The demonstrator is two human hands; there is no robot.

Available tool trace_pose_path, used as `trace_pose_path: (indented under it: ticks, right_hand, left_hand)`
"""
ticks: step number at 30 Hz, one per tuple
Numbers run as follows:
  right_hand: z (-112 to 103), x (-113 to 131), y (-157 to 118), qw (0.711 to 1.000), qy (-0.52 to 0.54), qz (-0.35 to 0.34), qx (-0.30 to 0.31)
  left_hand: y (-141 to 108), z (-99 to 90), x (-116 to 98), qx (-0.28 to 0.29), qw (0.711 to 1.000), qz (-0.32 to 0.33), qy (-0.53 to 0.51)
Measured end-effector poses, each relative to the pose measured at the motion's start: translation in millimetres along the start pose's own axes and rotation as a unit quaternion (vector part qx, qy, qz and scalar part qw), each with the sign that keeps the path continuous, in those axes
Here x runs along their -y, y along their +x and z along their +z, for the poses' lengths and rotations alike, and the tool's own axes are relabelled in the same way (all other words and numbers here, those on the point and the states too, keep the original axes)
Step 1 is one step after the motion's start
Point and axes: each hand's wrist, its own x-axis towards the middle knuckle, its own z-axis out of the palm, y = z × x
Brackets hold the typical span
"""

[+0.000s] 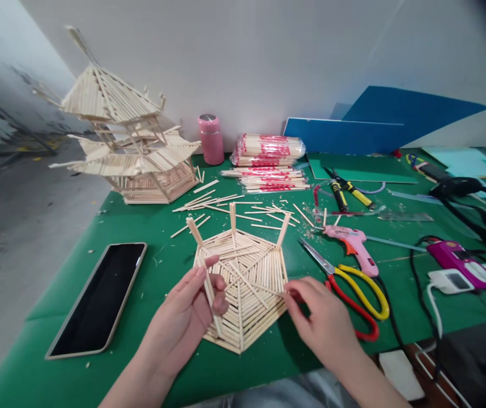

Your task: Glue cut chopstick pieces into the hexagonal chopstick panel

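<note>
A hexagonal platform of wooden sticks point(264, 263) lies in front of me, with three short posts of bundled sticks standing at its far corners. Over its left side, my left hand point(192, 309) holds a few wooden sticks point(209, 293) between thumb and fingers, tilted upright. At the platform's right edge my right hand point(317, 309) pinches the end of a thin wooden stick point(266, 289), which reaches left across the platform. Whether that stick touches the surface I cannot tell. Other loose sticks lie on top of the platform.
Left are a phone point(98, 300) and a pagoda model point(136, 153). Behind stand a pink flask point(211, 140) and wrapped chopsticks point(268, 148). On the right lie scissors point(332, 272), a pink glue gun point(356, 243), pliers point(347, 190) and a purple power strip point(459, 263) with cables.
</note>
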Motion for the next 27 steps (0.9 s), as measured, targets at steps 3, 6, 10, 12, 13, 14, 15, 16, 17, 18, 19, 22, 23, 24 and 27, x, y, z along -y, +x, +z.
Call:
trace_pose_path:
  ticks: [3, 6, 10, 12, 13, 14, 15, 16, 17, 18, 19, 22, 23, 24, 27]
  right_hand:
    - [16, 23, 16, 0.998, 0.002, -0.026, 0.059]
    - [22, 29, 27, 0.997, 0.001, -0.023, 0.072]
    - [12, 6, 35, 1.0, 0.008, 0.02, -0.016]
    - [-2, -18, 35, 0.993, -0.011, 0.075, -0.088]
    - [-11, -33, 33, 0.986, -0.031, 0.105, -0.128]
    - [-20, -49, 31, 0.977, -0.052, 0.133, -0.16]
    - [-30, -65, 27, 0.964, -0.086, 0.157, -0.199]
    - [-39, -81, 24, 0.955, -0.117, 0.181, -0.205]
    - [-46, -96, 19, 0.947, -0.146, 0.209, -0.197]
    - [-53, -110, 16, 0.943, -0.165, 0.232, -0.173]
    - [-57, -122, 13, 0.942, -0.17, 0.249, -0.145]
    - [-60, -143, 10, 0.947, -0.137, 0.286, -0.055]
    - [-60, -146, 11, 0.947, -0.126, 0.292, -0.034]
    - [-58, -148, 13, 0.947, -0.12, 0.297, -0.021]
    - [-57, -149, 18, 0.943, -0.117, 0.311, -0.01]
  left_hand:
    - [-6, -5.2, -3, -0.035, 0.999, 0.009, -0.023]
    - [-11, -7.3, -2, -0.054, 0.998, 0.006, -0.034]
    - [-11, -5.5, 3, -0.035, 0.999, -0.021, -0.033]
    - [-8, -1.1, 7, -0.021, 0.999, -0.031, -0.032]
    - [-6, 2.1, 9, -0.016, 0.999, -0.037, -0.033]
    - [-3, 5.8, 10, -0.014, 0.999, -0.038, -0.034]
    - [-1, 9.8, 12, -0.012, 0.998, -0.041, -0.036]
    - [2, 14.0, 13, -0.009, 0.998, -0.045, -0.039]
    - [5, 18.1, 15, -0.004, 0.998, -0.047, -0.044]
    - [8, 21.9, 16, 0.004, 0.997, -0.057, -0.05]
    - [11, 25.5, 17, 0.01, 0.996, -0.066, -0.056]
    - [17, 33.6, 20, 0.01, 0.994, -0.09, -0.068]
    - [19, 35.4, 21, 0.008, 0.993, -0.095, -0.069]
    - [20, 36.8, 23, 0.008, 0.993, -0.099, -0.067]
    - [22, 39.0, 26, 0.013, 0.993, -0.106, -0.056]
